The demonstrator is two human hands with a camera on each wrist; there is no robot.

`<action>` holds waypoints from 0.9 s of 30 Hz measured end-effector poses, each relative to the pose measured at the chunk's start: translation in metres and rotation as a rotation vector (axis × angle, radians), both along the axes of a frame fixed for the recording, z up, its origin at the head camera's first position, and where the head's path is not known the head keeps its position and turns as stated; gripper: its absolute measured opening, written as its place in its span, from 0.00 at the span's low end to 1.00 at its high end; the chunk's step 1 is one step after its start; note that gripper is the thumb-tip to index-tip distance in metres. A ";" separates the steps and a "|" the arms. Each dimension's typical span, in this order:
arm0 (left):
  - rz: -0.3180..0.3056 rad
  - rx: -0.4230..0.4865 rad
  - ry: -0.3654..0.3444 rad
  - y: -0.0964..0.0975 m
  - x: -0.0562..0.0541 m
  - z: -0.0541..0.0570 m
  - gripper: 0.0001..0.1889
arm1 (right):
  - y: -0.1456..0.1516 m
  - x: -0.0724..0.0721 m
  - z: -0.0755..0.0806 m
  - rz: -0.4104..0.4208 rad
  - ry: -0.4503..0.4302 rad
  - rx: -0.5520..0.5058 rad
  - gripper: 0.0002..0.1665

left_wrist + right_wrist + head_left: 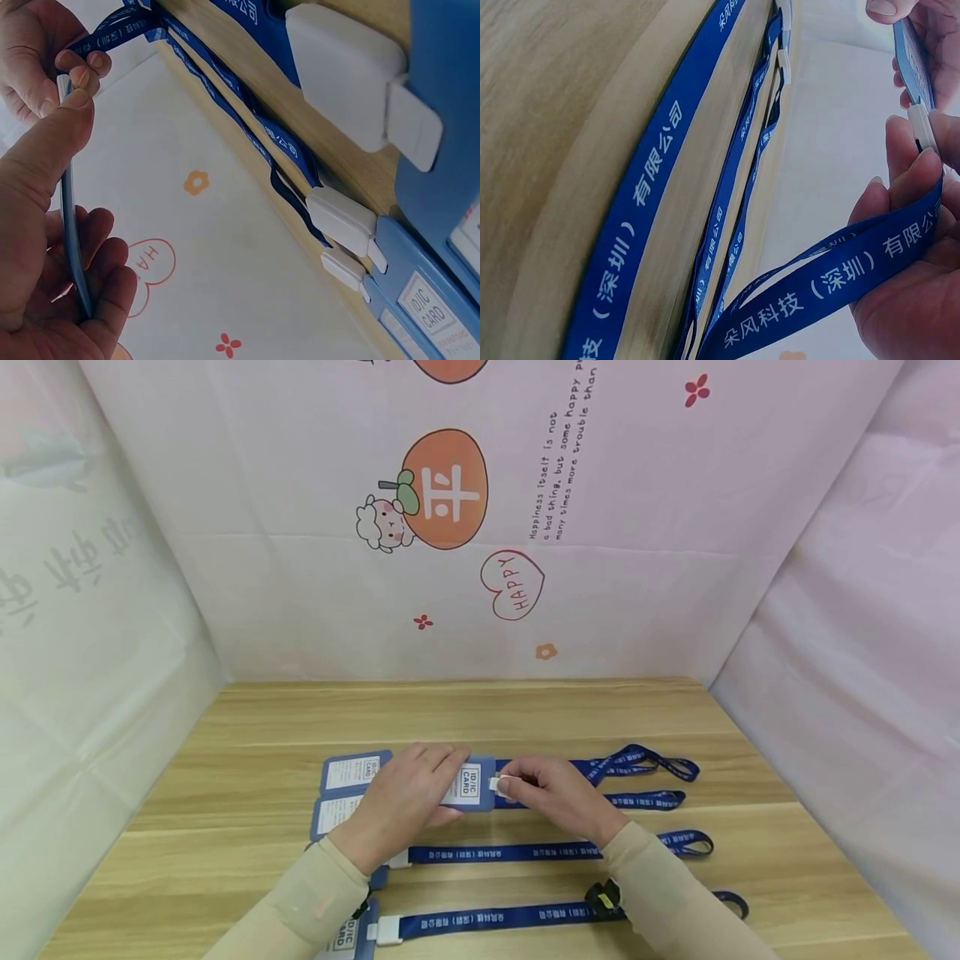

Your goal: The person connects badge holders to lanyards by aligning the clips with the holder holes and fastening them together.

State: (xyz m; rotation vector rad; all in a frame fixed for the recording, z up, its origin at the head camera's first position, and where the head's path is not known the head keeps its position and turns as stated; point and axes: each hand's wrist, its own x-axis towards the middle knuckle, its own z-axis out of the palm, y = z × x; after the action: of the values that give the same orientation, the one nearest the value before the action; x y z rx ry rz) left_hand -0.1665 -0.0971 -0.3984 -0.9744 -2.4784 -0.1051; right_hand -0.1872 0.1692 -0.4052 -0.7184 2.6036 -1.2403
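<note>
In the head view my left hand (408,797) holds a blue ID card holder (470,783) with a white card in it, raised over the table. The left wrist view shows this holder (69,225) edge-on between thumb and fingers. At the holder's top end my right hand (558,795) pinches the white clip (922,127) of a blue lanyard. That lanyard's strap (817,292), with white lettering, runs across the right fingers and trails down to the table. The clip sits right at the holder's end.
More badges lie side by side on the wooden table (225,827), their blue holders (345,774) at the left. White clips (389,930) join straps such as the front lanyard (487,918), which stretch rightward. White printed cloth (315,610) walls the table at the back and sides.
</note>
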 end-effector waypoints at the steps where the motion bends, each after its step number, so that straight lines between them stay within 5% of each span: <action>1: 0.001 -0.001 0.000 0.000 0.000 0.000 0.44 | 0.000 0.000 0.000 0.001 -0.001 0.003 0.13; 12: -0.015 -0.016 0.020 0.001 0.000 -0.001 0.44 | -0.002 -0.001 -0.001 0.040 0.049 0.028 0.11; 27: 0.017 0.014 -0.075 -0.002 -0.003 -0.001 0.44 | -0.002 -0.003 0.001 0.023 0.017 0.050 0.15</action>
State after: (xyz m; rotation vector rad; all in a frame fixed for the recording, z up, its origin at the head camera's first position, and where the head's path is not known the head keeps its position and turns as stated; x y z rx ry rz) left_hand -0.1692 -0.0992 -0.3994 -0.9596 -2.5508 -0.1555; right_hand -0.1906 0.1672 -0.4045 -0.7509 2.6223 -1.1633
